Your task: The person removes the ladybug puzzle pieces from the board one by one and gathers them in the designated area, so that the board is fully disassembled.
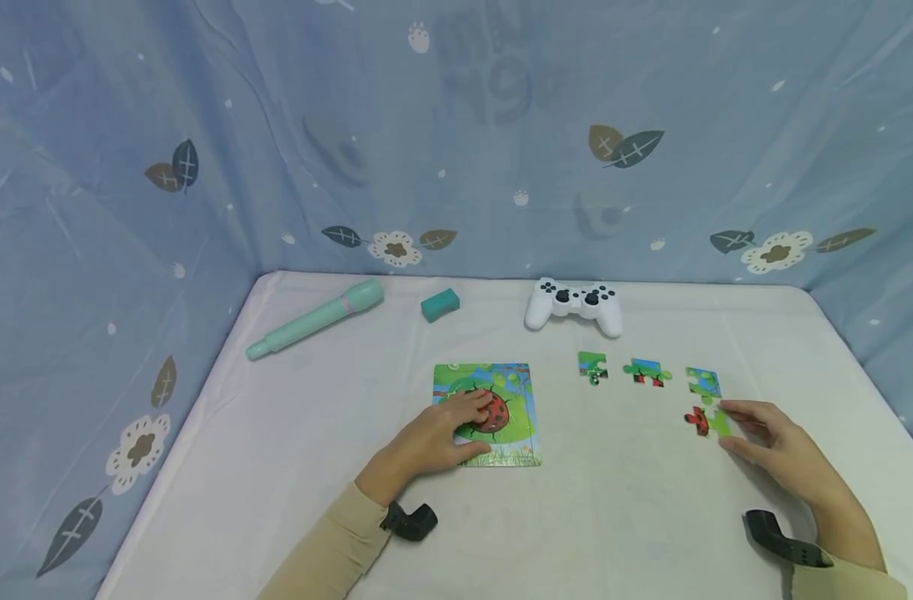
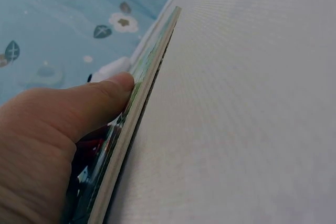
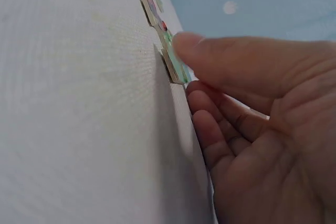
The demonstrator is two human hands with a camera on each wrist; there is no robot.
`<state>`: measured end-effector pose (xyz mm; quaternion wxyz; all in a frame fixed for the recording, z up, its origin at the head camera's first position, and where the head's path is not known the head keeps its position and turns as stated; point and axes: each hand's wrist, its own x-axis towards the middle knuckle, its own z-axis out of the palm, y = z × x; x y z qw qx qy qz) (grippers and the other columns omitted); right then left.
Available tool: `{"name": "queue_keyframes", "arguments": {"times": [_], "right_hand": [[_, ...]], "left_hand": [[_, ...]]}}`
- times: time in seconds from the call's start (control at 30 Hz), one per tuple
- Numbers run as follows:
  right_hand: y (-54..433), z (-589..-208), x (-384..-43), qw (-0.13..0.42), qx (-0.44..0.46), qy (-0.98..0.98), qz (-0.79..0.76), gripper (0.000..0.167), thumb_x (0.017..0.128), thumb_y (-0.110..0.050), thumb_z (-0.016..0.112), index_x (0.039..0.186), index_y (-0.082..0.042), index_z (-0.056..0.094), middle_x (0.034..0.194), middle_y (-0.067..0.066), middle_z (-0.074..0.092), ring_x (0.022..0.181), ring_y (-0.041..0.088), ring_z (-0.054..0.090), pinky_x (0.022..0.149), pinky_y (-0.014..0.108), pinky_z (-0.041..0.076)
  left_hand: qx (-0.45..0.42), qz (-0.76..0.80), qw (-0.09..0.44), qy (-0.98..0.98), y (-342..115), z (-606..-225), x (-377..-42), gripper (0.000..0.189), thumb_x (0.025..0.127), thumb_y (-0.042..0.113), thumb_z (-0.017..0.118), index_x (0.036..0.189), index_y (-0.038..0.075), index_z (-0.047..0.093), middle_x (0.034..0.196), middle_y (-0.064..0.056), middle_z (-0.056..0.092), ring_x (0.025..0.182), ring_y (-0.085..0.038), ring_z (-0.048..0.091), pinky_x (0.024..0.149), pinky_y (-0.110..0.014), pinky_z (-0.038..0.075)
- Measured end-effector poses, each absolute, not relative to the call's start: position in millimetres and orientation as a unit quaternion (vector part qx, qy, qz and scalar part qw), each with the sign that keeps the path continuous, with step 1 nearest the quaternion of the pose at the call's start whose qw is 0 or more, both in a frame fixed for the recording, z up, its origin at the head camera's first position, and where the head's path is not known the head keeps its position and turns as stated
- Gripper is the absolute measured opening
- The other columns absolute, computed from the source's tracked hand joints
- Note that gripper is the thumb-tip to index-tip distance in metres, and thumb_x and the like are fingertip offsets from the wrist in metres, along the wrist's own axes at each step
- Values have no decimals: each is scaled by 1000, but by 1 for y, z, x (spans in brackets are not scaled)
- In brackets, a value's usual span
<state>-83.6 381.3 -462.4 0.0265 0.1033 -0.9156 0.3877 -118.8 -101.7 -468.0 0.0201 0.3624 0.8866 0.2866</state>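
A square ladybug puzzle (image 1: 520,429) in a board lies at the table's middle. My left hand (image 1: 434,437) rests on its left part, the fingers over the ladybug and the thumb by the lower edge. The left wrist view shows the thumb on top, close to the board's thick edge (image 2: 134,124). My right hand (image 1: 790,454) pinches a red and green puzzle piece (image 1: 717,422) between thumb and forefinger at its right side. In the right wrist view the thumb overlaps this piece (image 3: 176,64), low over the cloth; the forefinger's tip is hidden.
Three more puzzle pieces lie apart in a row: one left (image 1: 592,365), one middle (image 1: 647,372), one right (image 1: 704,382), just above the pinched piece. Behind them is a white game controller (image 1: 572,302). A teal block (image 1: 440,305) and a mint-green wand-like tube (image 1: 314,321) lie back left.
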Motion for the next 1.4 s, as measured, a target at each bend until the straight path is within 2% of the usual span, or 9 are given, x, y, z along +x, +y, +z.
{"name": "queue_keyframes", "arguments": {"times": [0.1, 0.33, 0.5, 0.57, 0.73, 0.87, 1.07, 1.23, 1.4], "right_hand": [[379, -459, -83, 29, 86, -918, 386, 53, 84, -8, 71, 129, 9, 47, 117, -32, 38, 103, -24, 35, 81, -8, 30], [355, -440, -87, 38, 113, -912, 393, 52, 84, -6, 70, 130, 4, 48, 121, -20, 46, 107, -24, 35, 85, -7, 29], [316, -426, -95, 1, 144, -919, 368, 51, 85, -14, 71, 130, -2, 50, 126, 8, 55, 105, -23, 36, 83, 0, 37], [298, -424, -101, -7, 169, -913, 371, 51, 85, -14, 72, 130, -2, 52, 126, 16, 56, 107, -18, 42, 86, 2, 40], [254, -423, -111, -30, 230, -890, 392, 52, 83, -15, 73, 129, -1, 52, 126, 15, 57, 114, 9, 55, 96, 4, 39], [223, -422, -114, -57, 251, -879, 400, 53, 84, -19, 72, 130, -2, 51, 129, 13, 57, 117, 24, 54, 100, 17, 45], [175, -422, -125, -100, 294, -856, 413, 57, 84, -16, 72, 132, 2, 48, 131, 17, 54, 120, 31, 52, 103, 40, 46], [138, -426, -134, -141, 302, -855, 398, 64, 83, -20, 73, 136, 3, 45, 135, 17, 52, 127, 33, 48, 107, 48, 41], [115, -433, -140, -148, 285, -866, 384, 68, 82, -23, 75, 137, 3, 46, 135, 17, 50, 126, 32, 48, 106, 51, 41]], "left_hand": [[364, 288, 14, 886, -102, -468, -118, 46, 85, 36, 70, 119, 5, 65, 143, -5, 49, 136, -26, 40, 114, -38, 34], [368, 277, 11, 887, -101, -467, -118, 46, 85, 37, 70, 119, 5, 66, 143, -6, 48, 135, -29, 41, 113, -40, 36], [368, 275, 12, 888, -103, -466, -118, 50, 85, 38, 70, 122, 5, 64, 144, -6, 47, 135, -30, 42, 111, -40, 38], [368, 277, 6, 888, -105, -465, -119, 52, 84, 37, 70, 125, 6, 63, 144, -7, 48, 134, -29, 43, 109, -40, 41], [355, 288, -14, 889, -114, -464, -119, 59, 82, 36, 73, 131, 6, 58, 142, -8, 50, 132, -27, 46, 106, -40, 44], [338, 289, -15, 896, -124, -463, -116, 60, 83, 38, 72, 131, 6, 57, 143, -10, 48, 133, -30, 44, 107, -43, 42], [320, 293, -6, 901, -135, -468, -111, 63, 85, 40, 68, 136, 5, 52, 148, -10, 41, 137, -34, 37, 111, -47, 37], [335, 310, -6, 890, -135, -472, -112, 63, 86, 36, 68, 137, 4, 50, 145, -11, 45, 136, -33, 38, 113, -48, 33], [350, 301, 2, 887, -134, -474, -114, 61, 88, 35, 66, 137, 2, 50, 145, -12, 45, 137, -27, 38, 117, -44, 27]]}}
